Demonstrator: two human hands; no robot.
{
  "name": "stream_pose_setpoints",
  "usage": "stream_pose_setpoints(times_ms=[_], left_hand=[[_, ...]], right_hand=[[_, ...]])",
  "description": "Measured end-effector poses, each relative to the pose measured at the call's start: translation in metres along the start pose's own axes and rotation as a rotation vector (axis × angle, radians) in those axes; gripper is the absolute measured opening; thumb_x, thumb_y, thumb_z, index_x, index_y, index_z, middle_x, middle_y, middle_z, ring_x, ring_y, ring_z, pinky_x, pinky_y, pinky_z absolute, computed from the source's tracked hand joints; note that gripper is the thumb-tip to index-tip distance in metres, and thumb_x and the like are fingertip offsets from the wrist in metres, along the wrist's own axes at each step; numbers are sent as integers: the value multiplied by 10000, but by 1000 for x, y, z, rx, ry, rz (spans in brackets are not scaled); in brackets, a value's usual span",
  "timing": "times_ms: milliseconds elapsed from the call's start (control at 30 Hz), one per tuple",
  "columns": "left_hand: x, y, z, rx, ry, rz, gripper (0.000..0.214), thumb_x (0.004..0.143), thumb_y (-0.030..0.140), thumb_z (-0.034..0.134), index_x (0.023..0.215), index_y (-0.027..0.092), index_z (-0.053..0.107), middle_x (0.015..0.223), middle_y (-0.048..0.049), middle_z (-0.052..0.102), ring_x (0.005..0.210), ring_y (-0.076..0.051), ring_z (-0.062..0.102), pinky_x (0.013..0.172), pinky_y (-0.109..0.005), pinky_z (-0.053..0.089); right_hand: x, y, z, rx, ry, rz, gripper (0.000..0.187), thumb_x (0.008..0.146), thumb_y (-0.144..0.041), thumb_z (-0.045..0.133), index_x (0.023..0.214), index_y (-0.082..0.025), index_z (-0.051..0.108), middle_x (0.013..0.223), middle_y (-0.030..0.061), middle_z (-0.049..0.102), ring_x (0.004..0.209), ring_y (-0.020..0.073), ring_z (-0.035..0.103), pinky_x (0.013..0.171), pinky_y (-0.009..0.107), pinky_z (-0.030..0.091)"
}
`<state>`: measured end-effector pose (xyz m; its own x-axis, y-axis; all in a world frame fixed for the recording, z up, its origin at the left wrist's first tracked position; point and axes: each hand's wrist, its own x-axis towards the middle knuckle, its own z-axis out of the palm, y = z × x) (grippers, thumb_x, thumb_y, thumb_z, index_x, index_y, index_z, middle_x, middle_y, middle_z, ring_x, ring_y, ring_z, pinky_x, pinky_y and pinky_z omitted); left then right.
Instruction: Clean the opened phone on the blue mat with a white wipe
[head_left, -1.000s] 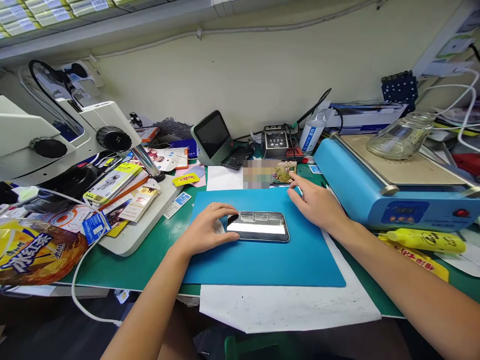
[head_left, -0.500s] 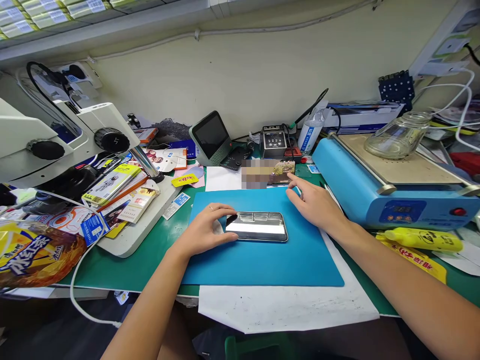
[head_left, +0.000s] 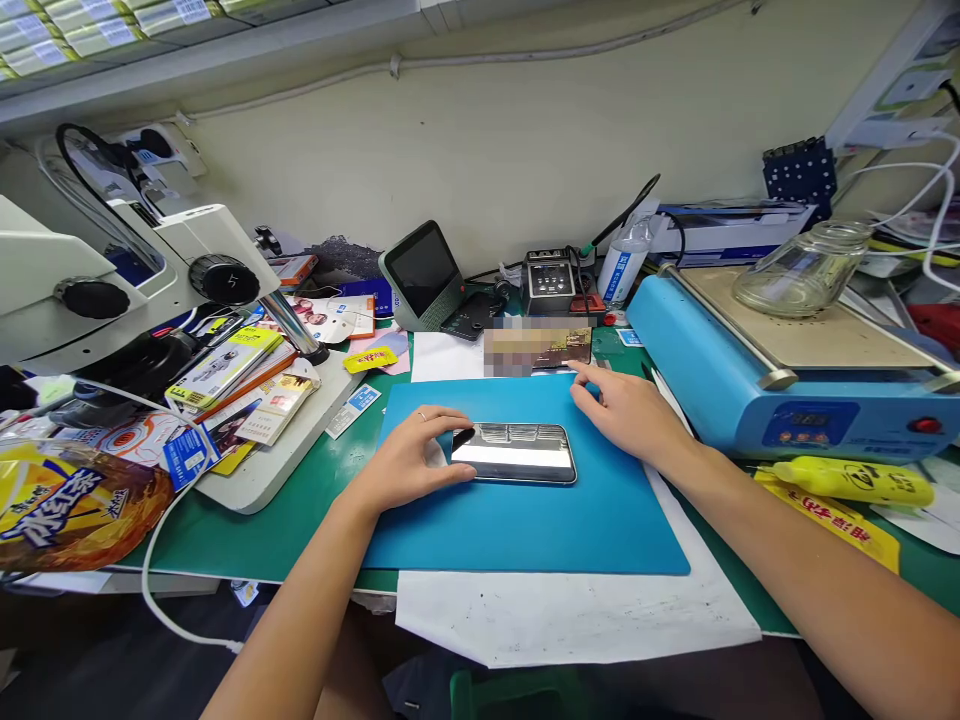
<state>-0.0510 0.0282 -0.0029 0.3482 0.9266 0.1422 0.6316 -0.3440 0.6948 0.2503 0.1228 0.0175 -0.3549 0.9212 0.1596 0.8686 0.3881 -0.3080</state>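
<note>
A smartphone lies face up on the blue mat, its dark glass reflecting a bright band. My left hand grips the phone's left end, thumb along the near edge and fingers at the far edge; a ring is on one finger. At the mat's far right, my right hand has its index finger stretched forward and the thumb apart, with nothing visible in it. That fingertip is close to a dark printed card or box, and whether they touch I cannot tell.
On the left stand a microscope and a drink bottle. A blue heating plate machine with a glass jar on top is at right. Behind are a screen device, a soldering station and a clear bottle.
My right hand has drawn back slightly, its index fingertip now lower on the dark card or box. The left hand and the phone stay in place.
</note>
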Motion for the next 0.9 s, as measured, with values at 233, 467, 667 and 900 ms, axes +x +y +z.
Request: stream_pose_setpoints(times_ms=[233, 467, 667, 900], left_hand=[[0, 1, -1, 1, 4, 13, 476, 854, 457, 753, 1279, 278, 637, 1340, -68, 606, 1264, -282, 540, 1097, -455, 432], [0, 1, 0, 12, 13, 19, 460, 863, 453, 740, 1277, 278, 639, 1343, -71, 607, 1263, -285, 544, 1092, -453, 437], [0, 2, 0, 42, 60, 37, 333, 927, 421, 645, 1217, 261, 668, 1293, -69, 641, 1200, -274, 582, 1042, -429, 463], [-1, 1, 0, 40, 97, 27, 282, 933, 375, 628, 1181, 249, 675, 1255, -69, 653, 1163, -262, 593, 1023, -417, 463]], right_hand=[[1, 1, 1, -20, -32, -16, 399, 961, -392, 378, 1109, -209, 701, 1212, 82, 731, 983, 285, 696, 752, 378, 515], [1, 2, 2, -10, -20, -38, 387, 960, -401, 377, 1064, -208, 696, 1272, 86, 708, 993, 297, 695, 774, 407, 521], [1, 0, 0, -1, -33, -24, 365, 957, -402, 379, 1022, -214, 685, 1347, 75, 668, 1000, 293, 693, 779, 400, 518], [1, 1, 0, 21, -16, -24, 382, 958, -405, 374, 1106, -212, 668, 1253, 92, 709, 927, 281, 700, 731, 385, 515]])
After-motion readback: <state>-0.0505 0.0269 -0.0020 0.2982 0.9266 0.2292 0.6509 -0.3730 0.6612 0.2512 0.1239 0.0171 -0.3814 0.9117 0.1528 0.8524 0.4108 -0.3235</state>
